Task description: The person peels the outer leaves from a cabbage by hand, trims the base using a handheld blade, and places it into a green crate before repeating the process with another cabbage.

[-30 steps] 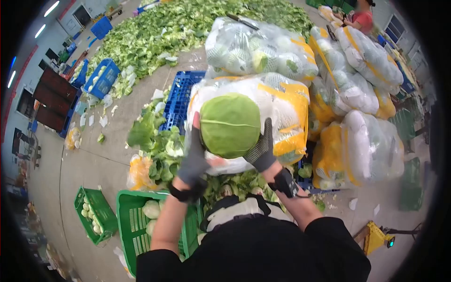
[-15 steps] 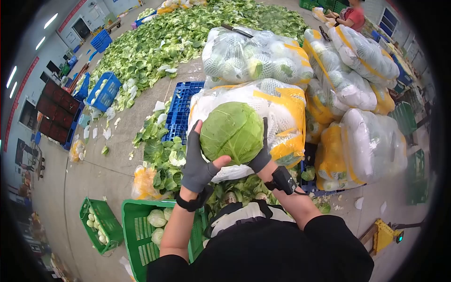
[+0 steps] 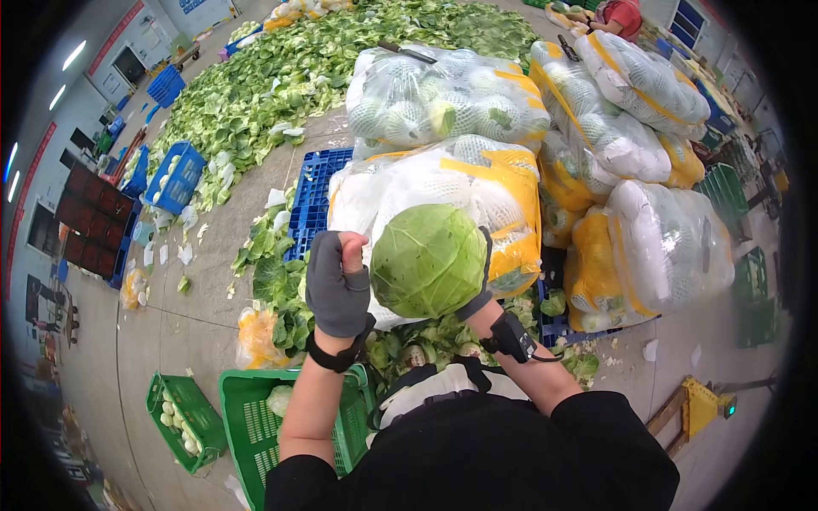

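A round green cabbage is held up in front of my body, above the bagged cabbages. My right hand, in a dark grey fingerless glove, supports it from the right and underneath; most of those fingers are hidden behind it. My left hand, gloved the same way, is closed into a fist right at the cabbage's left side, thumb uppermost. No object shows in that fist. Below my left forearm stands a green crate with a pale cabbage inside.
Stacked plastic bags of netted cabbages stand ahead on blue pallets. A knife lies on one bag. Loose leaves litter the floor, with a large leaf heap behind. Another person is at the far right.
My left hand has let go of the cabbage's side and curled into a fist beside it. The cabbage has shifted slightly right and down and turned in my right hand.
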Demonstrator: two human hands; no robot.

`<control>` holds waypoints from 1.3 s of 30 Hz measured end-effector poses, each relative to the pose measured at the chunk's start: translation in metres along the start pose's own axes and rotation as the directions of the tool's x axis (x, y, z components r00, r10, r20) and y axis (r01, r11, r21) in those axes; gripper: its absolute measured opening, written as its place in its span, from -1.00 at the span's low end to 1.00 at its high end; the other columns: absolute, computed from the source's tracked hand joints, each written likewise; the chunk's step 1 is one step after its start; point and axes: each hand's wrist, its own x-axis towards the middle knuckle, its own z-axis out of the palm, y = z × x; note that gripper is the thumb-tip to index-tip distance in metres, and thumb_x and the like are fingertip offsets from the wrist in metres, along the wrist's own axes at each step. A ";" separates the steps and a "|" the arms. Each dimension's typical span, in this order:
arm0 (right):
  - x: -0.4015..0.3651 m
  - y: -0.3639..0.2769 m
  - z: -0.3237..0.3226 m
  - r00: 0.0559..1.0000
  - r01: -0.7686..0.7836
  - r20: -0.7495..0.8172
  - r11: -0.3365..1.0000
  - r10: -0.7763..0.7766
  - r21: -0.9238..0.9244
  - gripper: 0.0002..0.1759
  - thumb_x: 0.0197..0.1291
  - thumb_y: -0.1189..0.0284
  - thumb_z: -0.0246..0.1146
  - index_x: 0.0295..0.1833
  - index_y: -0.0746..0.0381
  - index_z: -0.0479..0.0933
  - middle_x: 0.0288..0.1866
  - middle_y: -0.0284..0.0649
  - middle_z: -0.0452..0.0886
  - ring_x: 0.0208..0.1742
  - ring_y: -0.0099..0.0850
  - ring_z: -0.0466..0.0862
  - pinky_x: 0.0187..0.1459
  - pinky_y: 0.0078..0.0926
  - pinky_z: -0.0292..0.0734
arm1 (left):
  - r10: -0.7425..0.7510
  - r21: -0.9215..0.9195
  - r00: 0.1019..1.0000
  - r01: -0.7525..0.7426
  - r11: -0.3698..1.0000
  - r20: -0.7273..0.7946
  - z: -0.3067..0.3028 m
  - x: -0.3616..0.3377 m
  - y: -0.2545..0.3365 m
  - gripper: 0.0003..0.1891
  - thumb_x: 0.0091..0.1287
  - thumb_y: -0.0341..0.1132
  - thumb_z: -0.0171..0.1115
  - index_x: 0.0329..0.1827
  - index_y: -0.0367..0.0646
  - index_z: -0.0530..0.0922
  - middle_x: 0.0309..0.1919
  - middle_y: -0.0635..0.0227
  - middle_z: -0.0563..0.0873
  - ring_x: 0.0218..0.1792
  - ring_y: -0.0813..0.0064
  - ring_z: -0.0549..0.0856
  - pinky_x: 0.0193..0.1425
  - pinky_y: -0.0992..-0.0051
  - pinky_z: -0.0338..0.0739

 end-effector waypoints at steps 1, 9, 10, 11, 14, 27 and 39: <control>-0.001 0.004 -0.008 0.999 -0.027 0.047 0.998 0.025 0.051 -0.12 0.02 -0.29 -0.10 0.31 0.12 0.19 0.29 -0.10 0.27 0.23 -0.14 0.33 0.24 -0.14 0.22 | -0.020 -0.042 0.990 0.027 0.999 0.138 -0.006 0.002 0.010 -0.84 0.11 -0.30 0.29 -0.34 -0.15 0.53 -0.46 0.26 0.51 -0.42 0.30 0.52 -0.36 0.42 0.43; -0.014 0.015 0.017 0.996 0.071 -0.044 0.995 -0.074 -0.066 -0.12 0.03 -0.30 -0.14 0.33 0.08 0.17 0.31 -0.12 0.24 0.27 -0.16 0.28 0.26 -0.14 0.18 | 0.250 0.051 0.902 -0.285 0.957 0.353 0.001 -0.010 0.005 -0.85 0.10 -0.44 0.24 -0.30 -0.19 0.47 -0.47 0.23 0.44 -0.43 0.22 0.45 -0.34 0.37 0.39; -0.012 0.018 0.013 0.992 0.073 -0.092 0.994 -0.081 -0.087 -0.14 0.05 -0.29 -0.16 0.33 0.08 0.17 0.31 -0.12 0.24 0.27 -0.16 0.28 0.27 -0.14 0.18 | 0.213 0.068 0.931 -0.243 0.968 0.296 0.005 -0.010 0.002 -0.87 0.12 -0.46 0.21 -0.30 -0.20 0.45 -0.47 0.21 0.44 -0.43 0.19 0.46 -0.34 0.37 0.39; -0.009 0.021 0.010 0.986 0.074 -0.140 0.991 -0.088 -0.107 -0.15 0.07 -0.28 -0.18 0.33 0.08 0.17 0.31 -0.12 0.24 0.27 -0.16 0.29 0.27 -0.14 0.17 | 0.117 0.090 0.944 -0.151 0.984 0.308 0.004 -0.008 -0.005 -0.93 0.20 -0.48 0.12 -0.30 -0.22 0.41 -0.46 0.24 0.44 -0.44 0.29 0.46 -0.31 0.46 0.39; -0.003 0.026 0.005 0.995 -0.006 -0.096 0.995 -0.004 -0.104 -0.16 0.08 -0.27 -0.19 0.33 0.09 0.16 0.31 -0.12 0.24 0.27 -0.16 0.28 0.27 -0.15 0.17 | -0.217 -0.048 0.973 0.221 0.974 0.080 -0.002 0.016 -0.037 -0.91 0.30 -0.41 0.01 -0.36 -0.21 0.35 -0.49 0.28 0.40 -0.45 0.41 0.41 -0.27 0.47 0.35; 0.010 0.044 -0.037 0.995 0.000 0.084 0.839 0.054 -0.545 -0.24 0.17 -0.16 -0.21 0.32 0.15 0.16 0.29 -0.10 0.26 0.25 -0.21 0.31 0.24 -0.20 0.22 | 0.136 -0.116 0.784 -0.082 0.990 0.605 -0.032 0.006 -0.028 -0.40 0.07 -0.20 0.30 0.20 -0.14 0.36 0.23 0.11 0.33 0.29 0.12 0.25 0.32 0.28 0.12; -0.043 0.052 0.005 0.963 -0.266 -0.100 0.941 0.250 -0.209 -0.47 0.29 0.04 -0.14 0.21 0.16 0.31 0.14 -0.17 0.44 0.13 -0.29 0.45 0.17 -0.31 0.33 | -0.396 0.367 0.910 0.329 0.870 0.122 -0.026 -0.014 -0.166 -0.81 0.35 -0.25 -0.10 -0.22 -0.18 0.43 -0.40 0.01 0.58 -0.33 -0.05 0.55 -0.28 0.21 0.43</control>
